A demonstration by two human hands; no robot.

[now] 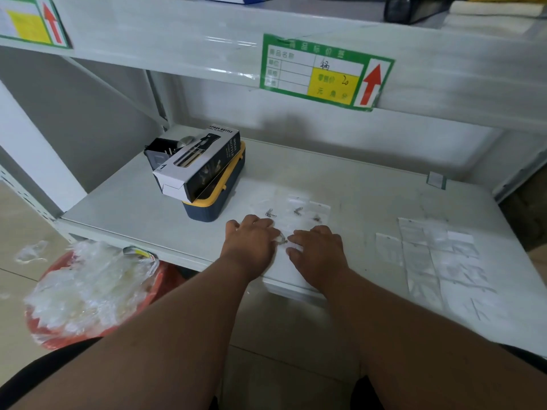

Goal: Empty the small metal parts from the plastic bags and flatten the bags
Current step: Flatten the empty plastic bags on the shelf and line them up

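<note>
Here both hands, left (251, 238) and right (318, 247), pinch one small bag (282, 239); its long axis is hidden.

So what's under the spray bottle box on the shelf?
The spray bottle box lies tilted on a blue container with a yellow lid. A black holder stands just behind it. The container's contents are hidden by the lid and box.
</note>
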